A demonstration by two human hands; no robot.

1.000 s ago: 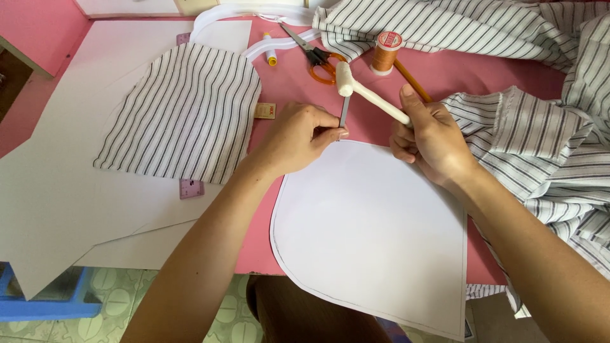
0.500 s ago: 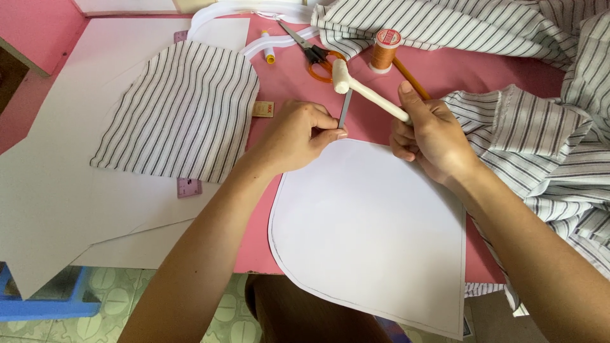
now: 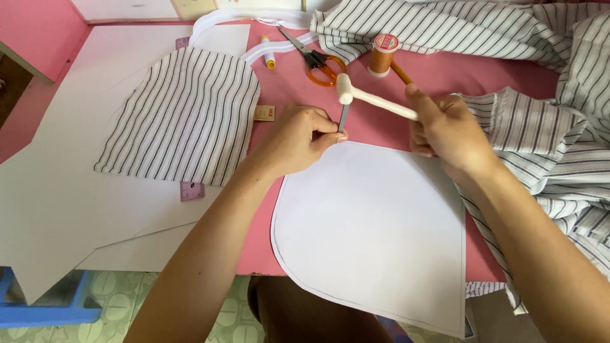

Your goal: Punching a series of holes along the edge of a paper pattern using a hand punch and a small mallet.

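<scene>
Pink table, punch in left hand

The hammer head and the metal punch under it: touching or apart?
Touching: the head view shows the white hammer head resting on the top of the upright metal punch, no gap between.

white mallet above upright metal punch, paper edge

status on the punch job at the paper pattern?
Done: paper pattern is cut out with a line drawn inside its edge; a striped piece lies cut beside it. In hand: left hand holds a metal punch upright at the pattern's top edge, right hand has the white hammer raised above it. No punched holes visible yet.
</scene>
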